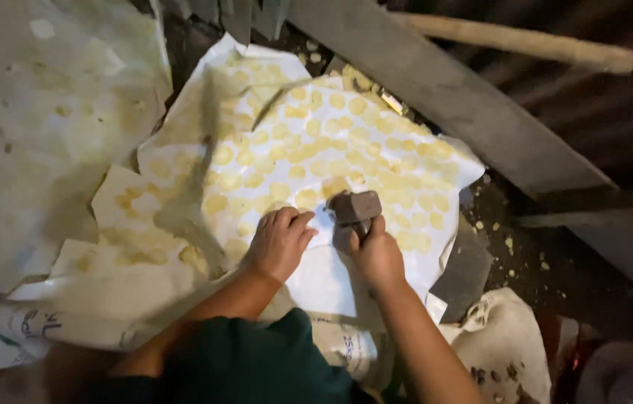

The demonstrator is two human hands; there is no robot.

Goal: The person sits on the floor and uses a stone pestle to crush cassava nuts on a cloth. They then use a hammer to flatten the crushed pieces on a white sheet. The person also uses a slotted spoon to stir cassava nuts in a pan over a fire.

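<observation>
Clenching a dark blocky mallet [354, 207], perhaps stone, right hand [378, 254]; left hand [279, 241] released on sheet [316, 284].

Seen from above, the person wears a dark green garment [249, 363] of plain, matte cloth, with no print or pattern showing on the part in view; it fills the lower middle of the view as a rounded, softly creased mass; its edge ends near the elbows, so both forearms are bare from there down; no cuff, button or seam can be made out in the dim light; the left hand [279, 241] is bare, with no ring, watch or glove visible; the right hand [376, 254] is likewise ungloved, its wrist free of any band or strap; fingernails look short, though the picture is too soft for detail.
</observation>
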